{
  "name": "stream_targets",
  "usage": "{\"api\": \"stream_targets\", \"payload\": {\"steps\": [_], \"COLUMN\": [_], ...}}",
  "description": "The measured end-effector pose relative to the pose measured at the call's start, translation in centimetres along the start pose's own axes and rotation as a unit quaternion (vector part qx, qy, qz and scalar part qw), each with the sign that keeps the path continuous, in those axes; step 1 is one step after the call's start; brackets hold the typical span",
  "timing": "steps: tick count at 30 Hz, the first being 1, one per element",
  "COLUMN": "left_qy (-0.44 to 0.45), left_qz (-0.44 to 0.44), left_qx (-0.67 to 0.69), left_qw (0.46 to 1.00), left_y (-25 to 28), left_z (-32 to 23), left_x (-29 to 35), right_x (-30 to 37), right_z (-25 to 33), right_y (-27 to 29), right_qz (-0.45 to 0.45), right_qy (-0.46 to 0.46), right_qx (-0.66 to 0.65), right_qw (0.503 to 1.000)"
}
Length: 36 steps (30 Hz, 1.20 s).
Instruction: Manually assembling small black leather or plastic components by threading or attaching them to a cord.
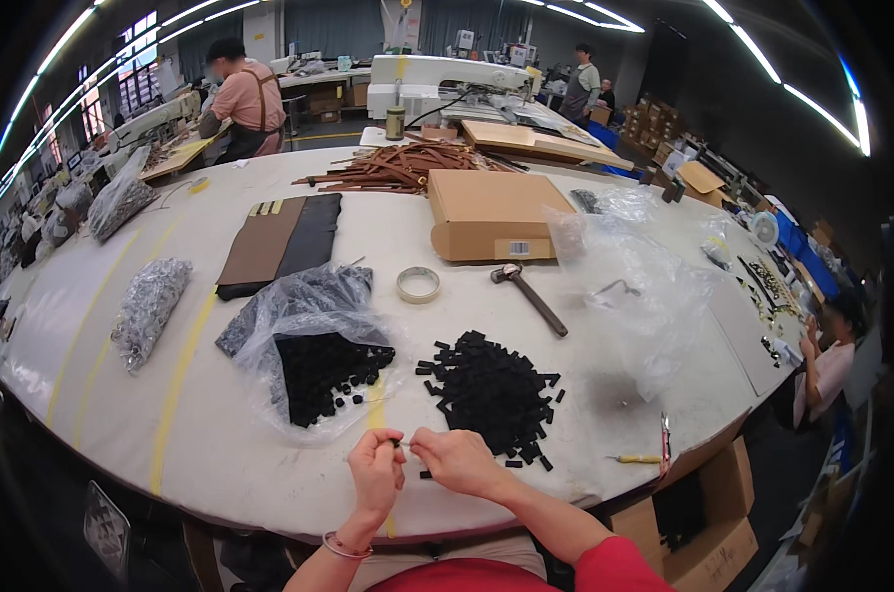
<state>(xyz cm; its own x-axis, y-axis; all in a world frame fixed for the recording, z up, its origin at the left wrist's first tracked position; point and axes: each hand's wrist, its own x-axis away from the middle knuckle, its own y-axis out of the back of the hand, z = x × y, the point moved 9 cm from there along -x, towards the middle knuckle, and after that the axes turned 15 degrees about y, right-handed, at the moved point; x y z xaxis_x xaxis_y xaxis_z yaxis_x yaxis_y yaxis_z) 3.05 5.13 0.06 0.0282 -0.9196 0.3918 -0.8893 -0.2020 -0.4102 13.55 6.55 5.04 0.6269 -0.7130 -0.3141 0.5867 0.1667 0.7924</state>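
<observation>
Worktable (220, 434) wide, grip fine

A tan cardboard box (501, 209) lies on the far part of the table. Nearer, a clear plastic bag (319, 286) gapes open over many black pieces, and just to its right is a loose black pile (491, 395). A hammer (534, 303) lies beyond the pile. At the near edge, the left hand (376, 472) pinches a small dark piece (396, 443) at its fingertips. The right hand (455, 461) meets it with thumb and fingers drawn together; what they pinch, if anything, I cannot tell. The piece sits between the two hands, just above the tabletop. It looks light and probably firm, hardly fragile, but small enough to slip; holding it by opposite sides, with fingertips only, seems best.
</observation>
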Motion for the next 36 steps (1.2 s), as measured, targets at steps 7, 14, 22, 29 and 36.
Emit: {"api": "stream_targets", "payload": {"steps": [7,14,22,29,36], "left_qy": [-0.337,0.289,0.160,0.147,-0.073], "left_qz": [-0.008,0.251,0.149,0.080,0.013], "left_qx": [-0.219,0.297,0.302,0.239,-0.146], "left_qw": [0.916,0.874,0.928,0.956,0.987], "left_y": [-2.6,-3.2,1.9,3.4,2.1], "left_z": [-2.8,4.0,0.5,-0.3,-3.1], "left_x": [3.7,1.1,-2.9,-3.7,-1.9], "right_x": [0.5,1.2,-1.8,-5.6,-5.5], "right_z": [-2.0,2.2,-1.6,-9.3,-7.7], "right_y": [0.6,2.1,2.0,0.7,0.1], "right_qz": [-0.161,-0.197,-0.090,0.053,0.074], "right_qy": [-0.046,0.114,-0.031,-0.107,-0.058], "right_qx": [-0.097,0.057,-0.047,0.232,0.182], "right_qw": [0.981,0.972,0.994,0.965,0.979]}}
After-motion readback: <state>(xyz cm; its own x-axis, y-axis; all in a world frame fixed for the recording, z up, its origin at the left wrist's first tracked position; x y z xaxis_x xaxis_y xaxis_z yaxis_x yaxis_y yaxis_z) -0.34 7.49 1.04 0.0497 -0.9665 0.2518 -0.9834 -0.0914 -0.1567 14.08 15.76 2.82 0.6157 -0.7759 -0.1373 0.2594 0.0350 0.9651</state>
